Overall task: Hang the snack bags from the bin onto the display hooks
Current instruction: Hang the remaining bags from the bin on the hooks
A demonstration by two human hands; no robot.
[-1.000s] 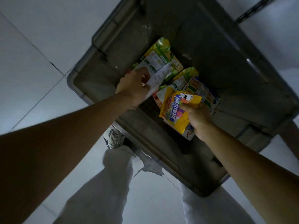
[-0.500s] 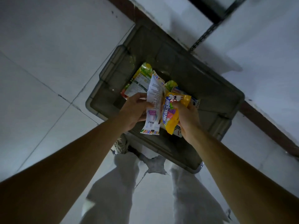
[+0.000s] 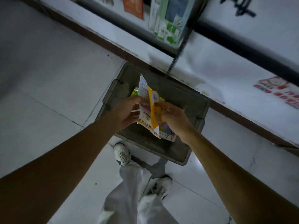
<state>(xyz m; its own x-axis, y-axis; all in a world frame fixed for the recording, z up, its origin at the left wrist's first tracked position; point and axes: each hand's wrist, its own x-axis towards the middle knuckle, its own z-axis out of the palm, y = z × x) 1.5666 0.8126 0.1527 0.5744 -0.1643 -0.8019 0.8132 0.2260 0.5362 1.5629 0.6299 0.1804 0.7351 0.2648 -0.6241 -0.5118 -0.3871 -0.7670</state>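
Hovering over the grey bin (image 3: pixel 186 157), both hands meet above its middle with two snack bags pressed together between them. The left hand (image 3: pixel 125 113) has its fingers curled round the white bag (image 3: pixel 143 88), which stands on edge with its top corner over the bin's far side. The right hand (image 3: pixel 175 118) pinches the yellow bag (image 3: pixel 153 115) between thumb and fingertips, just right of the white one and touching it. A third, colourful bag (image 3: pixel 168 133) shows below the right hand, over the bin's near half; whether that hand holds it I cannot tell. Green bags (image 3: pixel 135 92) lie inside the bin towards its left wall. White shoes (image 3: pixel 122 153) stand on the floor just in front of the bin, and a perforated shelf post (image 3: pixel 175 60) rises behind it.
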